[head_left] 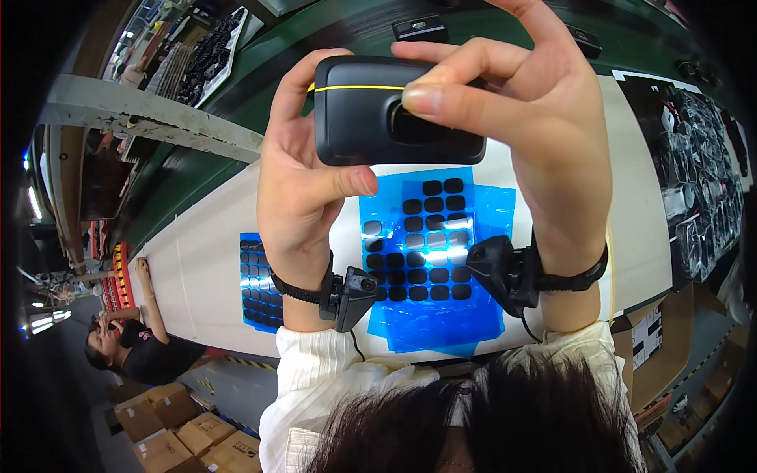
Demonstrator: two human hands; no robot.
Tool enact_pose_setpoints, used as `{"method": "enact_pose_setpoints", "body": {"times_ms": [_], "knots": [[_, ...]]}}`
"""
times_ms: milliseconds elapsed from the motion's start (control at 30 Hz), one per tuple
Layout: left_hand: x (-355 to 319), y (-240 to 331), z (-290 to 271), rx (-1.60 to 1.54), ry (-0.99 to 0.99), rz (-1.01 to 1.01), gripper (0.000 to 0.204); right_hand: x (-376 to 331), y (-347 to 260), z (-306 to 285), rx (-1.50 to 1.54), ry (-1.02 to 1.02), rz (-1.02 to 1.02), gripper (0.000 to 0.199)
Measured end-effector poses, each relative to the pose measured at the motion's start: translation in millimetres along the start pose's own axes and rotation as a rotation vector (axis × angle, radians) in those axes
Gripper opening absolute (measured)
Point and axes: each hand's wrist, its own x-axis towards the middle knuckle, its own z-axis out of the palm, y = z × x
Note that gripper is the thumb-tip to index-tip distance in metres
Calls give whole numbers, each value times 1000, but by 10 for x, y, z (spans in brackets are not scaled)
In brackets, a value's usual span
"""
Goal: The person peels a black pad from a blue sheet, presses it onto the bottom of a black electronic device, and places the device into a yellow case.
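A black rounded case (355, 130) with a thin yellow line across it is held up over the white table. My left hand (303, 169) is closed round its left end, thumb at the lower edge and fingers behind. The thumb of my right hand (544, 102) presses on the dark recess in the case's face, while its other fingers reach over the top and behind. Whatever lies under that thumb is hidden. Below the case are overlapping blue film sheets (418, 335) bearing rows of black rounded-square stickers (415, 260), some places in the rows being bare.
Another blue sheet (252, 303) of stickers lies left on the table. Beyond runs a green belt (229, 193) carrying a similar black case (420, 28). Clear-bagged black items (694, 189) sit at the right. A pale post (158, 118), cardboard boxes (185, 430) and a seated person (158, 347) are leftward.
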Motion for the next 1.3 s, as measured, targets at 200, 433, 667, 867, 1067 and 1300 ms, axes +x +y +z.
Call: {"method": "enact_pose_setpoints", "body": {"times_ms": [200,433,667,867,1067,1300], "knots": [[0,-4,-15,1,4,-8,87,-85,-32,57,-19,34,81,79],[-27,6,16,1,31,-4,88,-164,-66,101,-44,81,172,78],[-41,37,85,-3,95,46,90,-168,-122,159,-75,116,251,77],[-70,107,103,50,88,176,92,-233,-235,201,-97,109,308,76],[-29,23,42,-84,18,156,87,68,-282,199,-173,70,340,76],[73,-24,2,87,64,50,72,59,-164,132,-405,96,20,68]]}}
